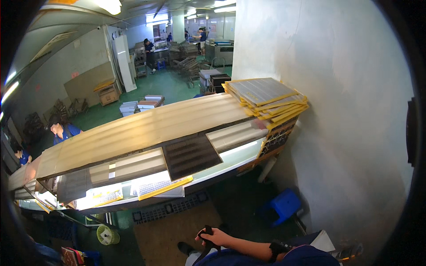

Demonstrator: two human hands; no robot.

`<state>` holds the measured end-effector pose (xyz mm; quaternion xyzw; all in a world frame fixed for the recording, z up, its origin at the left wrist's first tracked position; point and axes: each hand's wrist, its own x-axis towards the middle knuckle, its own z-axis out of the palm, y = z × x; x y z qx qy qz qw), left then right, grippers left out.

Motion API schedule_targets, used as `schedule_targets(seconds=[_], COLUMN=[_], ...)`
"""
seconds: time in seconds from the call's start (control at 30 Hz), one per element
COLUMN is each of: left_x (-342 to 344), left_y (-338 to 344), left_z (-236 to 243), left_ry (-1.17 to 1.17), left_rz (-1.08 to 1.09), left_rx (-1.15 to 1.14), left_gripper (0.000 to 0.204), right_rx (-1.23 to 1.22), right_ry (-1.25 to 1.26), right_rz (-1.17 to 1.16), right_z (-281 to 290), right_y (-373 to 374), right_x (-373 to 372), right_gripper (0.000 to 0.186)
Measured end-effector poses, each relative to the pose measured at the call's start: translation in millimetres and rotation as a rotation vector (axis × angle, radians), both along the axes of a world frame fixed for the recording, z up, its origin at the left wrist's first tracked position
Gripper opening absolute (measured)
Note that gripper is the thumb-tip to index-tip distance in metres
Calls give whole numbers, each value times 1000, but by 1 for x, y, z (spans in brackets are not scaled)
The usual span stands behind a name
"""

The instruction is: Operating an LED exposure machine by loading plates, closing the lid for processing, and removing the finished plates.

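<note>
My right hand (211, 236) is in view at the bottom centre, fingers wrapped round a black strap (204, 252) close to my body; my forearm comes in from the lower right, with a black band at its far end. My left hand is not in view. Beyond me is a long lit worktable (133, 125) with a pale top shelf. A dark panel (191, 155) and yellow-edged sheets (162, 188) lie along its near side. A stack of yellow-edged grey panels (264, 93) sits at its right end, beside the wall.
A blue stool (284, 206) stands by the right wall. A green bucket (108, 235) and a brown mat (162, 232) are on the floor below the table. Two co-workers (62, 131) in blue are at the table's left; others (150, 51) work farther back among racks.
</note>
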<state>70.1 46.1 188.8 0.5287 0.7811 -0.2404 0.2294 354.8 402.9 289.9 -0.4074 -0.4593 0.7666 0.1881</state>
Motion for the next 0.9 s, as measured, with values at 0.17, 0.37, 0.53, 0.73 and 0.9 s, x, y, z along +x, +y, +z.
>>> schedule_targets(seconds=[0.17, 0.37, 0.53, 0.73, 0.9], left_x=[-1, -6, -7, -8, -6], left_y=[3, -1, 1, -6, -1], left_z=[-2, -16, -25, -31, -14], left_ry=[-9, -59, -28, -30, -43], left_rz=[22, 64, 239, 226, 193], left_rx=[-8, -30, -39, 48, 27], left_gripper=[31, 38, 40, 40, 35], right_rx=[-284, -446, -298, -22, 39], right_ry=[141, 344, 291, 125, 87], right_rz=[-119, 15, 281, 417, 411], right_z=[0, -9, -9, 23, 20], right_y=[-4, 1, 2, 0, -2], right_x=[4, 8, 18, 36, 43], right_gripper=[33, 50, 49, 25, 30])
